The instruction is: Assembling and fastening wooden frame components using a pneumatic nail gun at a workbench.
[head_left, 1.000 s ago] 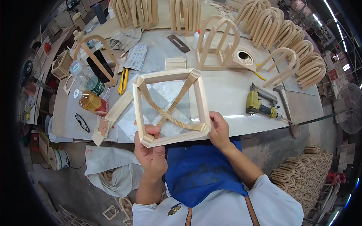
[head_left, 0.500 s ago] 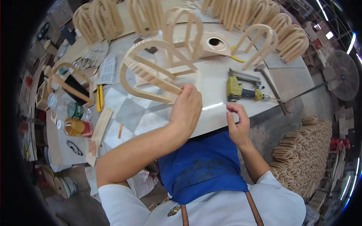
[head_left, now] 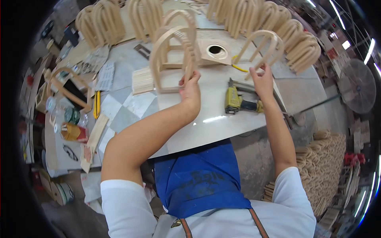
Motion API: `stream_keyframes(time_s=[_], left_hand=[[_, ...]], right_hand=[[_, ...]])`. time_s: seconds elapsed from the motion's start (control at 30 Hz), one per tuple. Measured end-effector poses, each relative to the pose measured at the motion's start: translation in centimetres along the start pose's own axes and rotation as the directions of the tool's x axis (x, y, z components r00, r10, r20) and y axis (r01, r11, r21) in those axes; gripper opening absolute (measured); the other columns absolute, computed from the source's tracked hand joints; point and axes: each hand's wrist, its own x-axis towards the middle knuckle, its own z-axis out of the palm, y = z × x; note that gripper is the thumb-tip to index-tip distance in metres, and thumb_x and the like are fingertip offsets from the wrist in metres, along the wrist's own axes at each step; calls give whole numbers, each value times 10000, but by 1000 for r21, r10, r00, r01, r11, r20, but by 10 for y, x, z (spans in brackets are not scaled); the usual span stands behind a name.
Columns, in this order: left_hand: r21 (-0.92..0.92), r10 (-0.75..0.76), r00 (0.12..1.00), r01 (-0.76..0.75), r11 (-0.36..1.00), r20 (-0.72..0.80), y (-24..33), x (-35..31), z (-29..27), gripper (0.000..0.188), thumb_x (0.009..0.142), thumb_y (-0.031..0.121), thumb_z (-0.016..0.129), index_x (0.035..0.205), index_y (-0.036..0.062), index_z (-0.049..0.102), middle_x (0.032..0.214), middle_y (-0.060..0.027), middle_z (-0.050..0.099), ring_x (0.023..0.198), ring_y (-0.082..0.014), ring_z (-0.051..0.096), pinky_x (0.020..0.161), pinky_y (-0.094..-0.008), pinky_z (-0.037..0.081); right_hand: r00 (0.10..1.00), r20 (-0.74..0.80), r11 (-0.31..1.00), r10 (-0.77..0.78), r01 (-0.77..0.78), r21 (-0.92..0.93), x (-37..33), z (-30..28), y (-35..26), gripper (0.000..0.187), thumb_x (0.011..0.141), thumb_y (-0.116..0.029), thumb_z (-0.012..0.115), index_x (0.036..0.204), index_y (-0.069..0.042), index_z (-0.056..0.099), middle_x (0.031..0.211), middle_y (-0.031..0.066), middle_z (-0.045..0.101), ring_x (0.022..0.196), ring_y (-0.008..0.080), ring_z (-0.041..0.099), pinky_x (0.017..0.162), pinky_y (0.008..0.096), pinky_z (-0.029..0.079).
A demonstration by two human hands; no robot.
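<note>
My left hand (head_left: 191, 90) grips the lower near corner of an arched frame of pale wood (head_left: 155, 65), which stands upright on the table with a ridged curved edge. Directly behind it is a second arched frame (head_left: 180, 18), partly hidden. Out to the right, my right hand (head_left: 263, 81) is closed, thumb and fingers pinching the leg of a bent wooden arch (head_left: 274, 43). Below that hand lies a yellow-green nail gun (head_left: 233, 99), its handle end partly covered by my right forearm.
A wooden block with a round hole (head_left: 216, 50) sits mid-table beside a yellow strip (head_left: 239, 68). Stacked arches (head_left: 105, 23) line the back. Thin wood slats (head_left: 143, 80), a yellow cutter (head_left: 97, 104), bottles (head_left: 73, 132) and glasses (head_left: 70, 152) lie left; a fan (head_left: 357, 84) stands right.
The frame in my left hand has gone from tilted to upright on the table. My right hand has moved from the table's front edge out to the bent arch and taken hold of it.
</note>
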Motion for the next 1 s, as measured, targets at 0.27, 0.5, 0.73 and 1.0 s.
stream_keyframes(time_s=[0.27,0.5,0.73,1.0], left_hand=[[4,-220,936,230,973,-274,-14,0,30,293,976,129,592,1214,65,751,1187,-138,722,1340,-383,518,1297,-677,50],[-701,-368,794,-99,707,-483,-15,-90,1,310,978,187,596,1227,31,696,1272,-164,691,1293,-418,572,1233,-533,370],[-994,-707,703,2,109,-76,-4,-126,151,324,910,169,722,1219,71,707,1163,-104,696,1141,-314,629,1020,-428,505],[-998,-437,899,49,27,32,-28,-110,204,278,919,157,723,1176,54,736,1084,-71,741,1101,-280,642,983,-414,511]], right_hand=[[989,-43,989,-142,140,-54,31,7,26,234,1025,-208,703,1118,6,690,913,154,725,745,262,680,731,408,561],[985,-89,989,-146,148,13,35,-37,-3,191,1066,-168,659,1151,-2,694,954,104,722,748,197,651,713,336,548],[968,-55,887,-244,245,390,-32,-76,-87,167,1089,-89,622,1225,2,655,1114,78,708,794,131,630,721,275,537],[854,320,814,-410,183,552,-179,-61,-141,200,956,48,710,1155,24,704,1101,111,724,793,179,640,725,277,546]])
